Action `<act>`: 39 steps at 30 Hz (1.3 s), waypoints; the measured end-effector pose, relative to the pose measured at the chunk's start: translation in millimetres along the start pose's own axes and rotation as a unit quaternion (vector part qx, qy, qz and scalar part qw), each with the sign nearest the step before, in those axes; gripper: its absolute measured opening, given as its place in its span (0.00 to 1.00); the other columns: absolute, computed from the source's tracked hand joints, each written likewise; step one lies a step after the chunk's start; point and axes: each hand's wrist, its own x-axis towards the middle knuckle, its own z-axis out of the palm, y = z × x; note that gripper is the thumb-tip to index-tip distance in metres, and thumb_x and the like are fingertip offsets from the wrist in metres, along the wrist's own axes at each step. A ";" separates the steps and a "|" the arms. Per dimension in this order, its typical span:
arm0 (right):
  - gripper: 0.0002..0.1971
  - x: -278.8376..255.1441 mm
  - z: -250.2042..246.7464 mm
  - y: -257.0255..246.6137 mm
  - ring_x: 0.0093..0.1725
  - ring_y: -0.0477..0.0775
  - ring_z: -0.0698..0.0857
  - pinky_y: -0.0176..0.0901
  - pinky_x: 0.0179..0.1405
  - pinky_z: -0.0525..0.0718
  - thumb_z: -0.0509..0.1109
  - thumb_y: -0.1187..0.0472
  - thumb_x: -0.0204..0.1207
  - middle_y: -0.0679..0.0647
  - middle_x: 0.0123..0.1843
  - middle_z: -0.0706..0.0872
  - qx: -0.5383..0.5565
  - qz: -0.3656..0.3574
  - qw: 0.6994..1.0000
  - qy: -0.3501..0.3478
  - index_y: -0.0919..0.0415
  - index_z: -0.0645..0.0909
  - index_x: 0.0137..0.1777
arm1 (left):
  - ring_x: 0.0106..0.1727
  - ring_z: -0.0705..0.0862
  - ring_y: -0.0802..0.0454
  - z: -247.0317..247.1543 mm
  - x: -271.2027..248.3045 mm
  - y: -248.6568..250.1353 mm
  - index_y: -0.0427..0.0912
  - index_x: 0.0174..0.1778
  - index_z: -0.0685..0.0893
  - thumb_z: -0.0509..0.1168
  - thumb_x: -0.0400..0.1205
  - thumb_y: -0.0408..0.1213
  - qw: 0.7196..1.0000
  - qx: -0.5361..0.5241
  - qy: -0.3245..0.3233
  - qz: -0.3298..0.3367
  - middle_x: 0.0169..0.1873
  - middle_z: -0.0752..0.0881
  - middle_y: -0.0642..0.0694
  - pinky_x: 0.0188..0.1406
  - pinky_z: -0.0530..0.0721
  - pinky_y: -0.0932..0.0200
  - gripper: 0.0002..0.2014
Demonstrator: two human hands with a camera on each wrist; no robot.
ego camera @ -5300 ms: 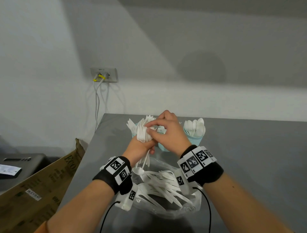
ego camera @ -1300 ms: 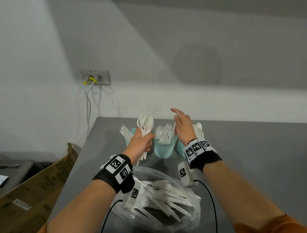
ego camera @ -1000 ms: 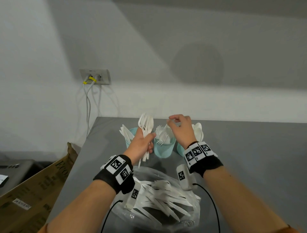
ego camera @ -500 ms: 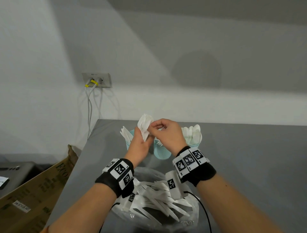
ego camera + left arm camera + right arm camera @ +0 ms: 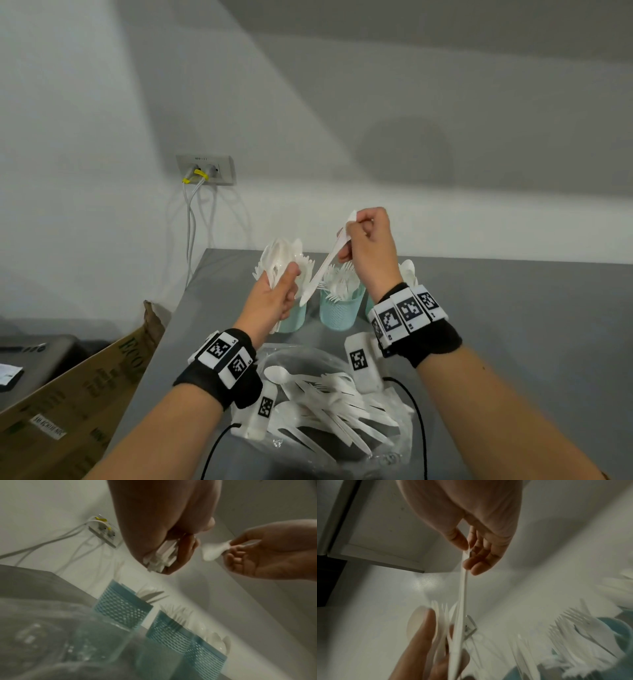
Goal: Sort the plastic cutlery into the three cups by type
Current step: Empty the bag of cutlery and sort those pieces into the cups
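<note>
My left hand (image 5: 287, 287) grips a bundle of white spoons and forks (image 5: 284, 258) upright above the left teal cup (image 5: 291, 318), which holds knives. My right hand (image 5: 349, 233) pinches one long white piece (image 5: 322, 267) by its top end; it slants down toward the bundle, and its type is unclear. The middle cup (image 5: 340, 311) holds forks. The right cup (image 5: 370, 306), with spoons (image 5: 409, 270), is mostly hidden behind my right wrist. The left wrist view shows the bundle's handle ends (image 5: 163, 557) and the pinched piece (image 5: 212, 551). The right wrist view shows the piece (image 5: 464, 588) edge-on.
A clear plastic bag (image 5: 404, 442) with several loose white cutlery pieces lies on the grey table (image 5: 513, 325) below my wrists. A cardboard box (image 5: 85, 383) stands past the table's left edge. A wall socket (image 5: 205, 169) with cables is behind.
My right hand was at the bundle half a second ago; it has now drawn one piece up and to the right. The left hand still holds the bundle.
</note>
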 end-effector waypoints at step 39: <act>0.08 3.7 23.1 11.0 0.39 0.52 0.85 0.48 0.45 0.87 0.63 0.64 0.82 0.52 0.46 0.84 0.043 -0.058 0.994 -0.086 0.49 0.73 0.46 | 0.21 0.71 0.61 -13.5 1.3 -9.1 0.46 0.42 0.76 0.62 0.80 0.54 0.992 0.098 -0.049 0.061 0.25 0.78 0.54 0.24 0.73 0.65 0.14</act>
